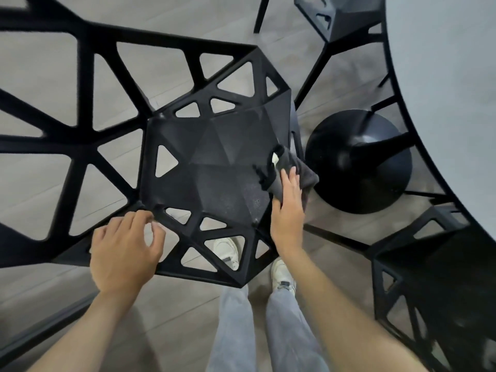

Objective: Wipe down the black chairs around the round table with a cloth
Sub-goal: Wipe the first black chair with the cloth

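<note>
The right hand (288, 210) presses a dark grey cloth (295, 173) flat-fingered on the front edge of the black chair (214, 167) seat. The left hand (123, 253) hovers, loosely curled and empty, by the seat's near-left corner, beside the round worktop (442, 76)

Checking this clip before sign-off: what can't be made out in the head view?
- Right hand: its underside against the dark cloth is hidden by its own back, so its grip can't be judged.
- Left hand: blurred; contact with the chair rim is unclear.
- Chair backrest: cut off by the left edge.
- Round table: mostly cut off by the right edge.
- Seat cleanliness: too dark to tell.
</note>
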